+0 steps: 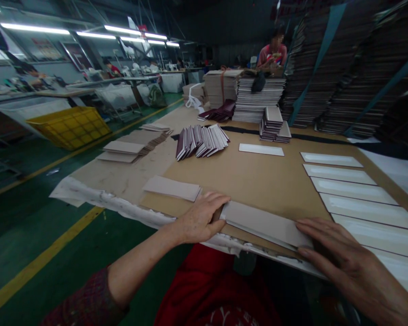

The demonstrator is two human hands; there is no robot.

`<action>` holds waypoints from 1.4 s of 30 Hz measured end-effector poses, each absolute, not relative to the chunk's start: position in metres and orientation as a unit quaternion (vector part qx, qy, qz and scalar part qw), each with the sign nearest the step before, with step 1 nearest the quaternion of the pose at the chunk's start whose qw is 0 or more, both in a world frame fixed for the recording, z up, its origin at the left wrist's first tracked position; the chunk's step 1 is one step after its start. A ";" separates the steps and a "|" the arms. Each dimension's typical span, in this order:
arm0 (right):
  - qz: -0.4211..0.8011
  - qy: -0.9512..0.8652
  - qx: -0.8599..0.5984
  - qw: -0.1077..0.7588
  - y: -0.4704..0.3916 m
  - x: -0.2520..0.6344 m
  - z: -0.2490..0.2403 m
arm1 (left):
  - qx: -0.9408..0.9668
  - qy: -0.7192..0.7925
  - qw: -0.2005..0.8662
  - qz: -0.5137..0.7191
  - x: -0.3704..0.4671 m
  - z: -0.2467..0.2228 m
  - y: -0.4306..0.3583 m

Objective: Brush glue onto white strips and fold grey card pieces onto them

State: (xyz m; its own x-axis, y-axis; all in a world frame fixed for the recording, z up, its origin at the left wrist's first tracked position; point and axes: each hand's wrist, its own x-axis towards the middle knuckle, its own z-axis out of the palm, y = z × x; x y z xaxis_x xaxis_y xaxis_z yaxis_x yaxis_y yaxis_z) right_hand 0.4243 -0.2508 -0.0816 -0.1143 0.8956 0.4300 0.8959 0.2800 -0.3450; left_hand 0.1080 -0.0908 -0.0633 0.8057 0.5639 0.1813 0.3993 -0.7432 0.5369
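A long grey cardboard strip (263, 222), seemingly with another layer beneath it, lies along the near edge of the table. My left hand (204, 216) holds its left end, with the thumb at the near side and the fingers over the far corner. At the right end, my right hand (340, 253) grips it between thumb and fingers. Just left of and beyond my left hand lies a shorter-looking pile of grey cardboard strips (172, 187). To the right, several white strips with dark edges (353, 186) lie in a row, partly behind my right hand.
Leaning dark-edged white pieces (202, 141) sit mid-table, near a single white strip (261, 149) and a small stack (271, 124). Fanned grey cardboard (122, 148) lies left. Tall stacks (326, 68) rise behind. A yellow bin (70, 127) stands on the floor; another person (272, 55) is beyond.
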 end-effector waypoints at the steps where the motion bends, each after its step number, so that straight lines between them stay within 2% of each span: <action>1: 0.000 -0.749 -0.598 0.284 -0.250 0.423 -0.082 | 0.917 0.264 0.247 0.169 0.108 -0.064 -0.091; 18: 0.011 -0.754 -0.595 0.277 -0.244 0.420 -0.090 | 0.912 0.248 0.253 0.205 0.106 -0.072 -0.089; 33: 0.062 -0.745 -0.604 0.276 -0.241 0.420 -0.086 | 0.916 0.260 0.243 0.185 0.108 -0.069 -0.091; 42: 0.093 -0.744 -0.617 0.239 -0.244 0.416 -0.077 | 0.922 0.261 0.230 0.170 0.109 -0.065 -0.091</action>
State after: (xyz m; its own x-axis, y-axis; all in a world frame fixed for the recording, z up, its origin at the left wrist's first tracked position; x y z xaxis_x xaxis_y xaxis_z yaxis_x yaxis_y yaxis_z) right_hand 0.4159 -0.2442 -0.0767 -0.1233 0.9627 0.2409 0.8741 0.2203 -0.4330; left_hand 0.1089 -0.0911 -0.0654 0.8053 0.5603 0.1937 0.4037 -0.7576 0.5129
